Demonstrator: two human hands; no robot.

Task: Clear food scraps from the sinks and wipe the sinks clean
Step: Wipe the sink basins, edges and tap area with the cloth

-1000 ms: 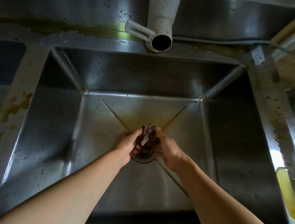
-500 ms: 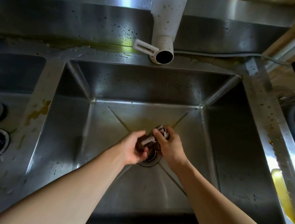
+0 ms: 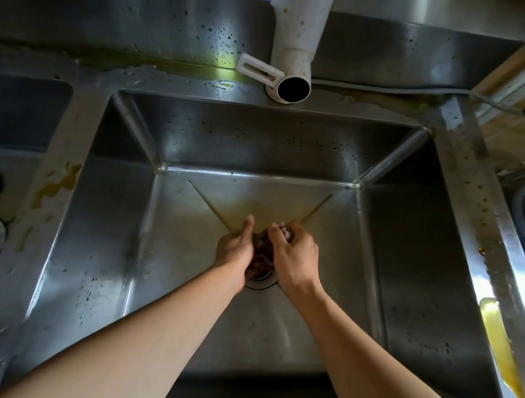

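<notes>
the sink [image 3: 422, 276] is brushed stainless steel, glossy where light strikes, speckled with dark spots. at 12 o'clock the faucet [image 3: 296, 36] looks like matt white plastic, stained; at 3 o'clock a raw wood board [image 3: 520, 69].

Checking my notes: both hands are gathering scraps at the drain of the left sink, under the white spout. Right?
Not quite. The head view shows both hands, left and right, gathering scraps at the drain of the right-hand sink, under the white spout.
</notes>
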